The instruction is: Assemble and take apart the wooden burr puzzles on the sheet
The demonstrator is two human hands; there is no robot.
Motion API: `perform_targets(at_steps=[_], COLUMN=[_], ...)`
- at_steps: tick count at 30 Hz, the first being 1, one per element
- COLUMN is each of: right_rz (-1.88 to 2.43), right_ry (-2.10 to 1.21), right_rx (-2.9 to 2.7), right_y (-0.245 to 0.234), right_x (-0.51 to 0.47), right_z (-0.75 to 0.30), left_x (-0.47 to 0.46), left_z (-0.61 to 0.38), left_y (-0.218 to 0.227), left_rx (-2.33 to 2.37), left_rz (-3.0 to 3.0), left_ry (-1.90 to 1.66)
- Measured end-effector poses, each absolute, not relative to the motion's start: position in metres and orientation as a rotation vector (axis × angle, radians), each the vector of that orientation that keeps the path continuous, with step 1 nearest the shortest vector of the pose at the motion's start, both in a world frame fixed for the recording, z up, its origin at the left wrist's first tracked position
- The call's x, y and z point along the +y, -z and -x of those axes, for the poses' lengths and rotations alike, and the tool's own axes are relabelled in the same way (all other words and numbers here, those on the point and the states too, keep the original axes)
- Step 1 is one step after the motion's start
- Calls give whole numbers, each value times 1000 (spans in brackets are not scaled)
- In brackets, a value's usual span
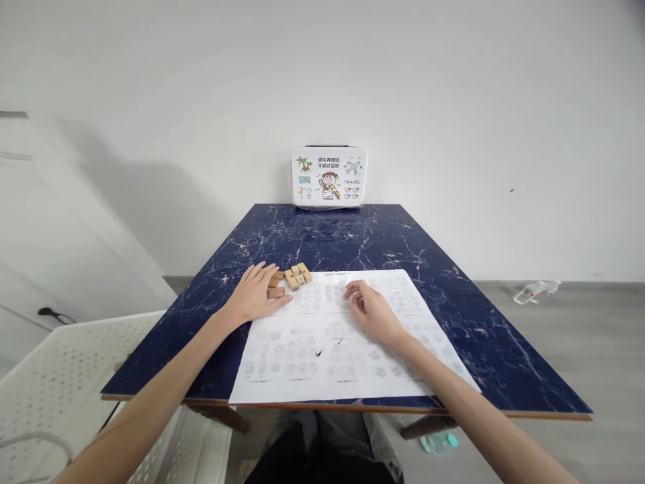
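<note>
On the left edge of a white printed sheet [302,323], my left hand [256,292] is spread with its palm down. Its fingers lie beside several small wooden blocks [276,292], and they partly cover some of them. A tight cluster of light wooden pieces [298,275] sits just right of the fingertips, at the top of the sheet. Over the sheet's middle right, my right hand [373,311] is loosely curled. A gap shows between its thumb and forefinger, with nothing visible in it.
The sheet lies on a blue marbled table [327,242]. A white cartoon-printed case [328,176] stands at the back against the wall. White perforated baskets [75,363] are at the left. One plastic bottle [537,291] lies on the floor at right, another bottle [439,442] under the table.
</note>
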State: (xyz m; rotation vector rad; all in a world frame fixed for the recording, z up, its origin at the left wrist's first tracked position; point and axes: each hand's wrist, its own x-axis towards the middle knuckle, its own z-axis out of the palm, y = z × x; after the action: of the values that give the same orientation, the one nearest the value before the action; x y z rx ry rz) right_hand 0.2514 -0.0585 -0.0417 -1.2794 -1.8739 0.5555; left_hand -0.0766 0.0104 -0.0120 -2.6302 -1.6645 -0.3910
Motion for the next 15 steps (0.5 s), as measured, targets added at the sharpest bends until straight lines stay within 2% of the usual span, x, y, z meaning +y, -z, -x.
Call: perform_targets(at_steps=[15], right_rz=[1290], right_ry=[-659], right_rx=[-1855], right_y=[46], right_x=[-61], right_z=[-253], left_x=[5], left_z=[101], left_y=[26], left_rx=[-1742], left_rz=[2647], left_ry=[337])
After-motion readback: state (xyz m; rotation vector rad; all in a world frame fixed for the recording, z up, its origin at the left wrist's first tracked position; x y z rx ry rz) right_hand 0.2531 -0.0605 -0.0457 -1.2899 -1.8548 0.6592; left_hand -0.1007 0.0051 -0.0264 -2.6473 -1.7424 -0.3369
